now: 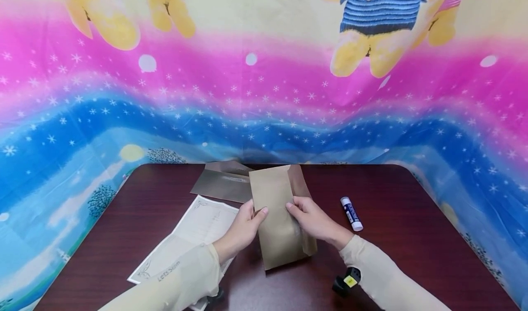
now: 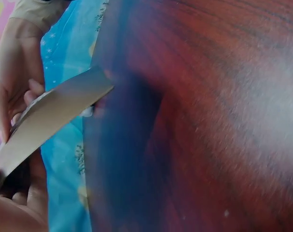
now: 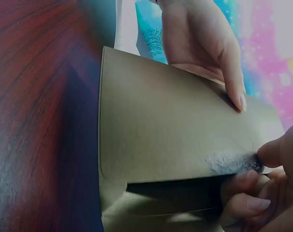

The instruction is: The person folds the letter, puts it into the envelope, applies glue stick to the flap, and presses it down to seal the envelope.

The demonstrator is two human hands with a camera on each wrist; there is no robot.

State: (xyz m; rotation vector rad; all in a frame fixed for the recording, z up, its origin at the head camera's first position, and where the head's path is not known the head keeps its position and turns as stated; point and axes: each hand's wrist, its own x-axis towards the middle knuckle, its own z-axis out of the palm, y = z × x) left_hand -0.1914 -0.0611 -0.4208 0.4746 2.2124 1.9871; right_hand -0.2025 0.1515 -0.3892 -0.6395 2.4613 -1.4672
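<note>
A gold-brown paper envelope (image 1: 282,244) is held up, tilted, above the table in the head view. My left hand (image 1: 241,228) pinches its left edge, thumb on the front face. From the other side, my right hand (image 1: 311,217) grips it with the thumb on the face, beside the flap side. The right wrist view shows the envelope (image 3: 170,116) gaping along one edge near my right hand (image 3: 276,188), with a pale, rough patch on the paper there. In the left wrist view the envelope (image 2: 54,116) appears nearly edge-on, bowed.
A glue stick (image 1: 351,213) with a white cap lies right of my right hand. Under my left forearm is a creased white sheet (image 1: 200,224) with an ornate border. Behind it rests another brown envelope (image 1: 222,185). A printed curtain (image 1: 255,95) hangs behind the dark table (image 1: 392,256).
</note>
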